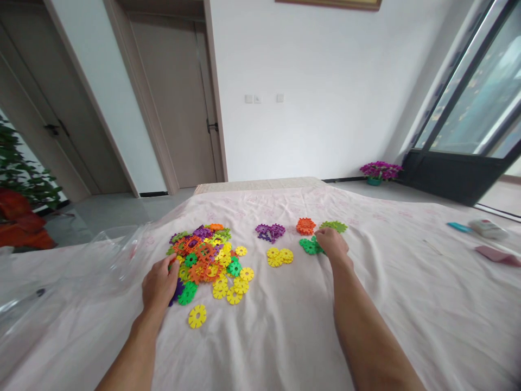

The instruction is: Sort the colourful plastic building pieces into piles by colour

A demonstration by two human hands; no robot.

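A mixed heap of plastic snowflake discs [205, 260] in yellow, orange, green and purple lies on the left. My left hand [160, 282] rests at the heap's left edge, fingers curled; whatever they hold, if anything, is hidden. Over on the right, my right hand [332, 243] is closed at the small green group [310, 246], its fingertips hidden behind the knuckles. Close by are small groups of orange discs [305, 226], light green discs [334, 225], purple discs [271, 232] and yellow discs [280, 257]. A single yellow disc [197, 316] lies nearer to me.
A pale pink cloth [277, 336] with wrinkles covers the table. Clear plastic packaging [101, 260] spreads at the left. At the far right lie a blue item [459, 227], a whitish packet [487, 228] and a pink piece [497, 255].
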